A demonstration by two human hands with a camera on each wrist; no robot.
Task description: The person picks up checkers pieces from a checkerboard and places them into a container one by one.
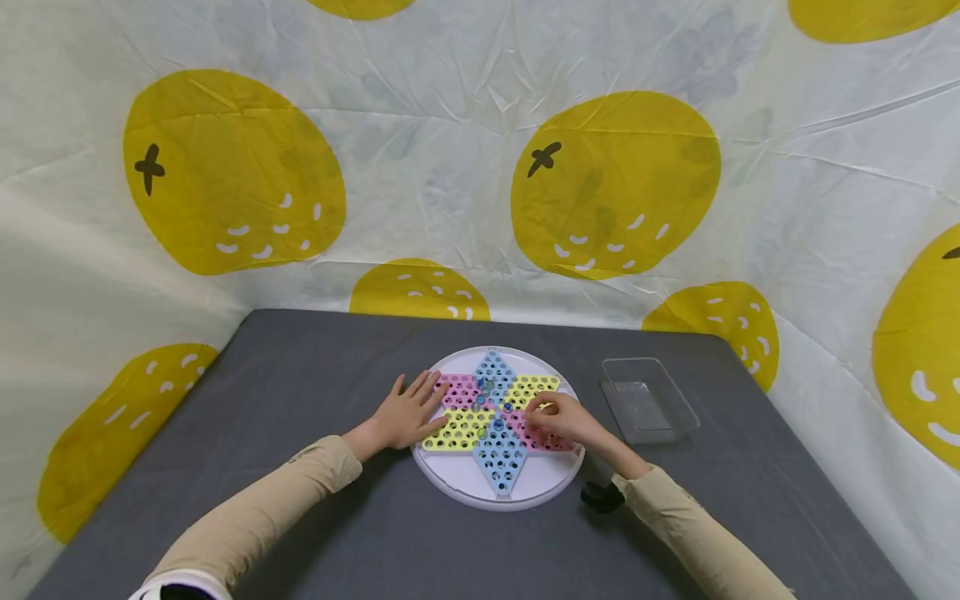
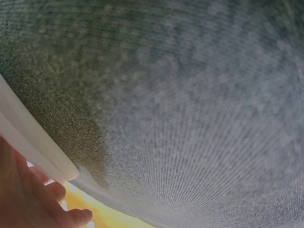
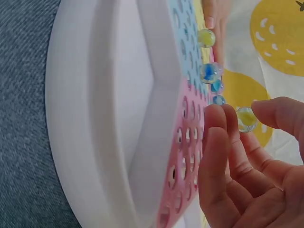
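A round white Chinese checkers board (image 1: 457, 490) bears a star of pink, yellow and blue hole-filled sections. My left hand (image 1: 407, 414) rests with spread fingers on the board's left side. In the left wrist view, the fingers of my left hand (image 2: 33, 204) show beside the white rim (image 2: 42, 142). Over the pink section at right, my right hand (image 1: 566, 417) pinches a clear marble with a yellow core (image 3: 247, 119) between thumb and fingers. Several marbles sit around the star's middle, among them a blue one (image 3: 209, 73) and a yellow-green one (image 3: 206, 38).
A clear plastic box (image 1: 648, 400) stands on the grey tablecloth (image 1: 337, 350) to the board's right. Behind the table hangs a white curtain (image 1: 427, 183) with large yellow fruit prints. A black object (image 1: 602, 497) lies under the right wrist.
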